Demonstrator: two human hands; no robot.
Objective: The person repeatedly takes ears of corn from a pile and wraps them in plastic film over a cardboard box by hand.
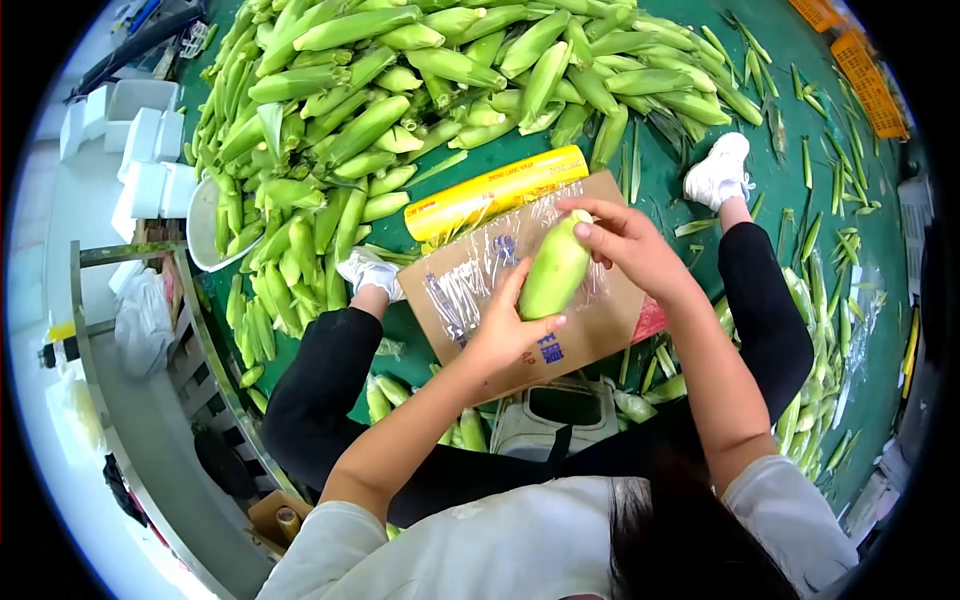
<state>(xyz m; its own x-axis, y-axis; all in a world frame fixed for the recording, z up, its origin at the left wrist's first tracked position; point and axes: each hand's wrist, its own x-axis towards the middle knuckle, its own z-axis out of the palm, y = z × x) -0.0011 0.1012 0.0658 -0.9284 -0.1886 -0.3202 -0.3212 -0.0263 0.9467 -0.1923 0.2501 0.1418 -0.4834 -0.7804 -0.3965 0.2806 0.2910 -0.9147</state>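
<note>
A green ear of corn in its husk (557, 268) is held at a tilt above a cardboard box between my two hands. My left hand (503, 325) is wrapped round its lower end, with the thumb across the bottom. At the pale upper end, my right hand (630, 245) grips with thumb and fingers; some fingertips are hidden behind the corn. The cardboard box (605, 335) lies between my legs, and its top carries crinkled clear film. Along its far edge rests a yellow roll with red print (497, 195).
A large pile of husked-green corn (350, 120) spreads beyond the box. Several film-wrapped ears (800, 400) and loose leaves lie to the right. A white basin (205, 225) and metal rack (130, 400) stand at left; an orange crate (868, 85) is far right.
</note>
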